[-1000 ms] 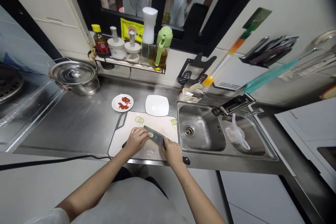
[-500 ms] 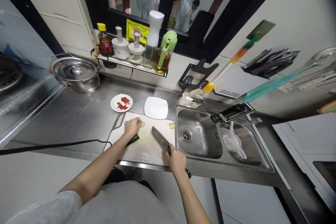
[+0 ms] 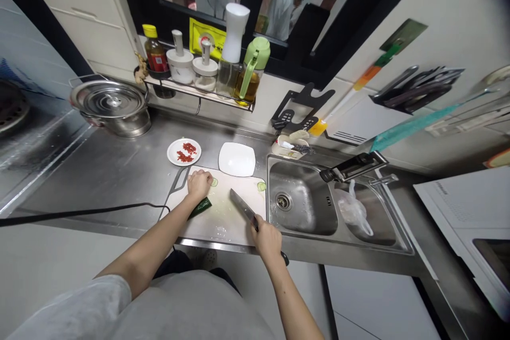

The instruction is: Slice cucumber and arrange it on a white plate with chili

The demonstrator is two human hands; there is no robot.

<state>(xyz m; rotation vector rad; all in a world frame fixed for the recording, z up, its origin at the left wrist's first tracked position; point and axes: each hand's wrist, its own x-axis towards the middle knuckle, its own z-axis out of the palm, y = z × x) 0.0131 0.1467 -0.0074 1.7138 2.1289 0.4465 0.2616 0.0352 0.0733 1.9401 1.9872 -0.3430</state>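
Note:
My left hand (image 3: 200, 185) rests near the upper left of a white cutting board (image 3: 223, 228), its fingers curled and pressed together. Right at its fingertips is a pale green cucumber slice (image 3: 214, 183); whatever the fingers hold is hidden. A dark green piece of cucumber (image 3: 202, 206) lies partly under my left wrist. My right hand (image 3: 268, 240) is wrapped round the handle of a kitchen knife (image 3: 241, 205), its blade slanting up and left over the middle of the board. Cucumber slices (image 3: 261, 186) sit at the board's upper right corner.
Behind the board stand a plate of chopped red bits (image 3: 172, 155) and a white dish (image 3: 236, 159). A double sink (image 3: 303, 196) adjoins on the right, with a plastic bag (image 3: 354, 212) in it. A lidded steel pot (image 3: 127, 122) is at left; a seasoning shelf (image 3: 199, 93) hangs above.
My left hand has turned slightly, and its fingers look more tucked in beside the slice. The knife stays over nearly the same spot. The whole view has shifted a little.

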